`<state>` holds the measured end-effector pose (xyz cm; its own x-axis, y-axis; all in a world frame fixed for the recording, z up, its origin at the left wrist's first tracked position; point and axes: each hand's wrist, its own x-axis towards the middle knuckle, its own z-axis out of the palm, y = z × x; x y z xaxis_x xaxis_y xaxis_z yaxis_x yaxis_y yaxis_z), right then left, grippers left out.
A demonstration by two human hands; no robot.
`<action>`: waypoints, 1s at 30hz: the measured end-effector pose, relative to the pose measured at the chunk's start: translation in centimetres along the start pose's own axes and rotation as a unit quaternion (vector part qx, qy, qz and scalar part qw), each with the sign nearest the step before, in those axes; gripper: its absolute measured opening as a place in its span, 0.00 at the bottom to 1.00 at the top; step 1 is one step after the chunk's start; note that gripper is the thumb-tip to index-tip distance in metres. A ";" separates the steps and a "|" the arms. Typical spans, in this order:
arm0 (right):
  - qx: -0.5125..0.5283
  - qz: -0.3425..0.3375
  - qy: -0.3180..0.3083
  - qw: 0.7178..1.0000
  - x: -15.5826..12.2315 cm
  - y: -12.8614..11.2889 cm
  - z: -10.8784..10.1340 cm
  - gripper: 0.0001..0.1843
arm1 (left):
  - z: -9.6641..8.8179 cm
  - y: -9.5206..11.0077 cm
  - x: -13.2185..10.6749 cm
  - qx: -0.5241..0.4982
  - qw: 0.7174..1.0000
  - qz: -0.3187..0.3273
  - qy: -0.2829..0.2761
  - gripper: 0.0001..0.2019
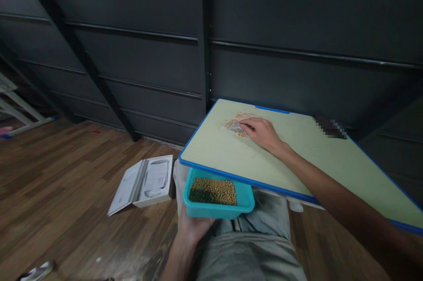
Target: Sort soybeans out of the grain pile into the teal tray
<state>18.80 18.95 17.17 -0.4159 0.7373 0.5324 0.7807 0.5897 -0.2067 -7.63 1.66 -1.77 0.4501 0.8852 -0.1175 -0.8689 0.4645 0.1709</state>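
Observation:
My left hand [195, 228] supports a turquoise plastic tub [244, 197] from below, above my lap. Round tan beans [214, 190], some of them in shadow, cover much of its bottom. On the small pale-yellow table [205, 140], my right hand [261, 131] rests with fingers bent and pressed together. Its fingertips touch a crinkled patch of clear plastic [234, 126]. Small orange-yellow grains [243, 115] lie scattered around and on the plastic. What the right fingertips pinch is too small to tell.
The blue-edged tabletop overhangs the tub's far side. A dark blurred-out object [330, 126] lies at the table's back right. An open white box [155, 181] sits on the wooden floor [76, 184] to the left. Dark panelled wall [148, 3] stands behind the table.

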 end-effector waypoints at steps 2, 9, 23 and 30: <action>0.000 -0.008 -0.008 1.000 0.0 -0.1 0.1 0.15 | 0.5 -0.3 0.0 0.004 1.000 -0.005 0.003 0.26; 0.019 -0.028 -0.014 0.999 -0.1 -0.9 0.2 0.15 | 1.6 -0.7 -0.1 0.019 1.000 -0.010 0.004 0.27; 0.039 -0.058 -0.019 0.997 -0.5 -2.3 0.0 0.14 | 1.4 -0.5 0.0 0.016 1.000 -0.008 0.004 0.27; 0.052 -0.066 -0.026 0.996 -0.8 -3.1 -0.1 0.14 | 1.5 -0.6 0.0 0.033 0.999 0.002 -0.002 0.26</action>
<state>16.79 16.47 17.50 -0.5366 0.6660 0.5182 0.6671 0.7108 -0.2228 -6.83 1.39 -0.40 0.4473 0.8872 -0.1130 -0.8553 0.4612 0.2360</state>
